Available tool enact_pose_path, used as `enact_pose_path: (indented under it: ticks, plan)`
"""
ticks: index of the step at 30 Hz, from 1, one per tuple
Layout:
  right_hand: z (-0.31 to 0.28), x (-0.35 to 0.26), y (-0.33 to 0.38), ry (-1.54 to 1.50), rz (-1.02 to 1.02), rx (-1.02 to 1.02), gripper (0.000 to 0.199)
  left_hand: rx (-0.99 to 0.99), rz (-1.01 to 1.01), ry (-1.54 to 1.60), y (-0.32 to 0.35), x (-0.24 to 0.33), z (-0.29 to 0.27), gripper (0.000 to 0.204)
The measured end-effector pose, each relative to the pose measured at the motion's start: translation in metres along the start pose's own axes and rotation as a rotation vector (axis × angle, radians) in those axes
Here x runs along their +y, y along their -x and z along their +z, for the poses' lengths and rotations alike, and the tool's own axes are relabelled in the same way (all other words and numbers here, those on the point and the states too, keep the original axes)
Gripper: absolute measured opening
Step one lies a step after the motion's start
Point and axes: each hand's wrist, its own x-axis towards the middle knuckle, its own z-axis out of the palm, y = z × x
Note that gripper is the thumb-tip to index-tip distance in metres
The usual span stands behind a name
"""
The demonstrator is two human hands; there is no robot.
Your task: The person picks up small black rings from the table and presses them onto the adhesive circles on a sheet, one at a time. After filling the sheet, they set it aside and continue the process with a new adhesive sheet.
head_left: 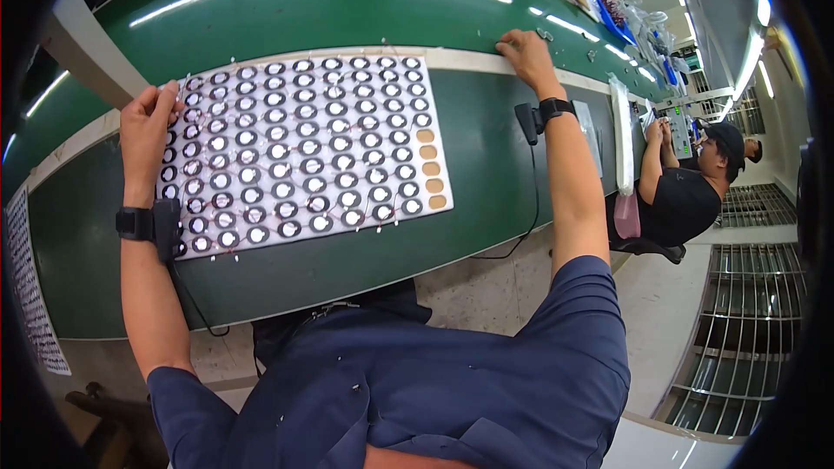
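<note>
A long green desk (486,148) curves across the view, with a pale strip running along its length. On it, in front of the person, lies a large white tray (300,143) filled with rows of small round parts (280,151), each a dark ring with a pale middle; thin wires poke out around the tray's edges. Down the tray's right side runs a short column of empty tan hollows (429,166). The left hand (148,126) rests on the tray's left edge, its grip closed lightly over the rim with the fingers curled onto the outer rows of parts. The right hand (526,54) is well apart from the tray, up on the pale strip at the far side of the desk, fingers bent and tips pressed down on the surface; whether that grip pinches anything cannot be told. Each wrist carries a black band (556,108) with a small black box and a thin cable trailing off the desk. Farther along the desk to the right sits a co-worker in a black shirt (682,204), hands raised over their own work. A white printed sheet (30,295) lies at the desk's left end.
</note>
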Motion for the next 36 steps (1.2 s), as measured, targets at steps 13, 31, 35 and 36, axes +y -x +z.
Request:
enact_pose_path:
  ticks: [13, 31, 35, 36]
  plan:
    - [-0.027, -0.184, 0.129, -0.349, -0.355, -0.047, 0.014, 0.002, 0.009, -0.043, -0.001, -0.001, -0.003, 0.031]
    - [-0.017, -0.185, 0.16, -0.208, -0.414, 0.025, 0.025, -0.011, 0.03, -0.022, -0.006, -0.016, -0.008, 0.034]
    - [-0.025, -0.167, 0.14, -0.353, -0.363, -0.049, 0.023, 0.05, 0.024, -0.039, -0.002, -0.018, -0.008, 0.036]
    - [-0.022, -0.146, 0.128, -0.31, -0.327, 0.014, 0.022, 0.05, 0.044, -0.025, -0.006, -0.017, -0.005, 0.036]
